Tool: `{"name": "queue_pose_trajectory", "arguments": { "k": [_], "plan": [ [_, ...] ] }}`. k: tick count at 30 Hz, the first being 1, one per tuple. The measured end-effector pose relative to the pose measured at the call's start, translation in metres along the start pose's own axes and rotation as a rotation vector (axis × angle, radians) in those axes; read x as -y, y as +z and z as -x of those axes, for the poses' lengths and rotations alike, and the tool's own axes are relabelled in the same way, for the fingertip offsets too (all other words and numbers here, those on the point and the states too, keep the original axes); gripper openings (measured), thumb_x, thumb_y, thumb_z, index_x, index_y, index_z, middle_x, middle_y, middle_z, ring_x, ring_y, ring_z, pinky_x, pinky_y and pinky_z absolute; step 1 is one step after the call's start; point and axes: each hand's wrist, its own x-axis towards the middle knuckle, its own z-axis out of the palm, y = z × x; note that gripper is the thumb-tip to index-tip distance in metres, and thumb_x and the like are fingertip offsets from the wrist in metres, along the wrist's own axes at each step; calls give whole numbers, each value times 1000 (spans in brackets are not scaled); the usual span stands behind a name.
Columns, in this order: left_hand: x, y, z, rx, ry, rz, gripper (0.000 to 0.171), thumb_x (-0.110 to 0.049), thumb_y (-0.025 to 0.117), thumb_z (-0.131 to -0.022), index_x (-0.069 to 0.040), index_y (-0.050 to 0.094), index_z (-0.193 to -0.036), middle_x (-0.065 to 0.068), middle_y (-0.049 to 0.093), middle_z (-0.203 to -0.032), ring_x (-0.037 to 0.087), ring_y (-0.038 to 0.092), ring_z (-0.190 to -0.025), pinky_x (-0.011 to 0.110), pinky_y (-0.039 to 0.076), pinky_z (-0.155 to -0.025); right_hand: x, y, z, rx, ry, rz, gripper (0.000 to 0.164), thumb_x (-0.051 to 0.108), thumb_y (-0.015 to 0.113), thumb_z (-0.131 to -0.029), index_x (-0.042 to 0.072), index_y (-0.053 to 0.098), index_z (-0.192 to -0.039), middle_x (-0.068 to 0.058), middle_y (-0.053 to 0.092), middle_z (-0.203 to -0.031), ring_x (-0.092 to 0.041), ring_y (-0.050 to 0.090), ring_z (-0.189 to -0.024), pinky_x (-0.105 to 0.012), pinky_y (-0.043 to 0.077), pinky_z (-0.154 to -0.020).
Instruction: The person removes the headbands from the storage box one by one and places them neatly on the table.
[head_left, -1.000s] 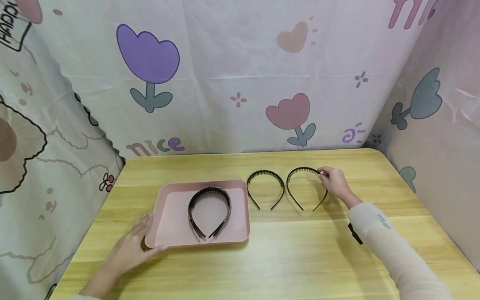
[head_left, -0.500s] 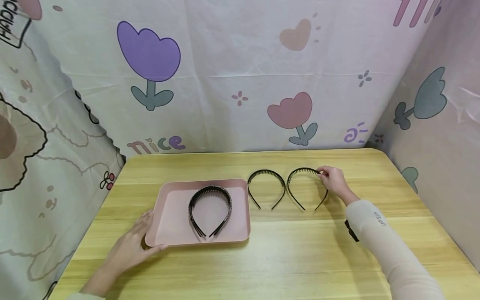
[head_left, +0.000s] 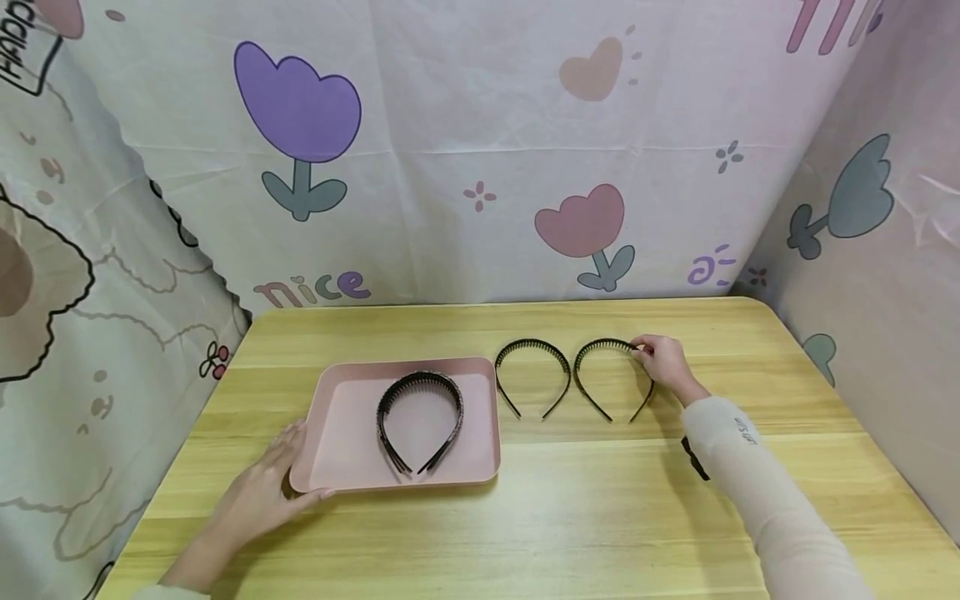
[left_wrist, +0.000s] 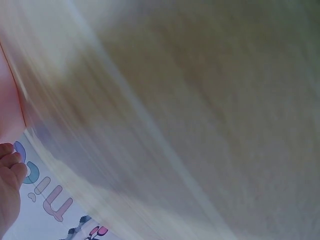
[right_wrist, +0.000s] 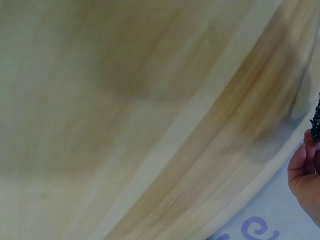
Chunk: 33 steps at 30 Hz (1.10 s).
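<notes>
One flower-printed cloth (head_left: 442,108) hangs behind everything I have before me, and below it spreads the pale wooden worktop (head_left: 600,517). On that sits the pink tray (head_left: 341,425), shallow and smooth-walled; my left grip (head_left: 266,487) lies against its near left corner, thumb and fingers spread apart and resting along the rim rather than clamped. Inside the tray, right of its middle, are nested black headbands (head_left: 418,377), too closely stacked for me to count.

Right of the tray, two single bands lie side by side, just apart. The nearer to the tray is the middle headband (head_left: 532,342); whether it touches the rim I cannot tell. The other is the right headband (head_left: 606,341), and my right grip (head_left: 663,360) is closed on it, pinching the upper right of its arch.

I'd expect this band to be very light, springy and probably plastic: it should flex if squeezed and could snap if its ends were forced wide. The arch seems the surest place to hold. Smallest of all, its inward-pointing teeth (head_left: 604,347) should resist slipping but might catch.
</notes>
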Motion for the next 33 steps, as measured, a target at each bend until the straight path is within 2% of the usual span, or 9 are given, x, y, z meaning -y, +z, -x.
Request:
{"name": "queue_pose_trajectory", "arguments": {
  "k": [6,14,23,33],
  "plan": [
    [1,1,1,-8,3,-7,101,-50,74,-68,4,32,-141,28,39,-140,46,42,-124,62,42,-92,1,1,-1,6,63,-30,18,1,63,-84,-9,66,-98,-13,55,-56,-12,39,-50,-22,31,-48],
    [0,0,0,-8,5,-5,100,-50,74,-68,6,33,-140,30,39,-139,47,43,-123,63,43,-91,0,2,-1,35,141,-64,21,3,62,-86,-11,65,-102,-18,60,-65,-12,41,-51,-20,33,-45],
    [-2,-1,-1,1,6,-6,99,-50,74,-69,6,34,-140,28,40,-140,44,42,-125,61,42,-94,-4,3,0,54,162,-57,22,6,61,-87,-11,65,-100,-20,62,-69,-15,43,-53,-24,35,-48],
    [-3,-3,-1,5,6,-5,98,-51,74,-69,6,36,-139,28,41,-140,43,42,-126,60,42,-95,-3,3,0,59,174,-47,23,10,65,-84,-10,67,-96,-15,61,-68,-13,43,-56,-22,35,-50]
  ]
}}
